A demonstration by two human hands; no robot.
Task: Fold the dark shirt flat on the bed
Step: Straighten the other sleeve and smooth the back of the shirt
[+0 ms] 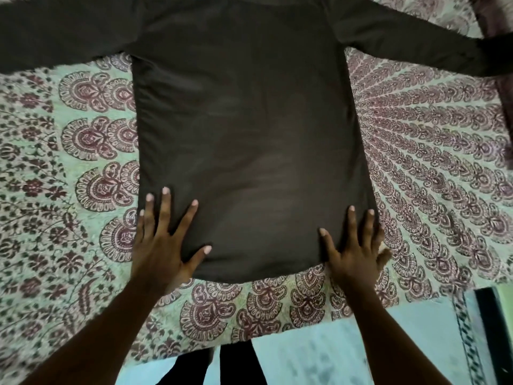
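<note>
patterned bedspread (416,151) under one dark shirt (244,134), two hands, left (163,245) and right (354,245), fingers spread flat on its hem

Pale floor (319,357) is showing down below, with a black-and-white patterned strip (464,329) running alongside a dark panel (491,329).

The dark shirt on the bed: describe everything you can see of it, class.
The dark shirt is plain, dark brown, of smooth matte cloth. It lies spread flat and unfolded on the patterned bedcover, hem toward the person, both long sleeves stretched out sideways; the collar is out of frame. The left hand and right hand press flat, fingers spread, on its two bottom corners.
</note>
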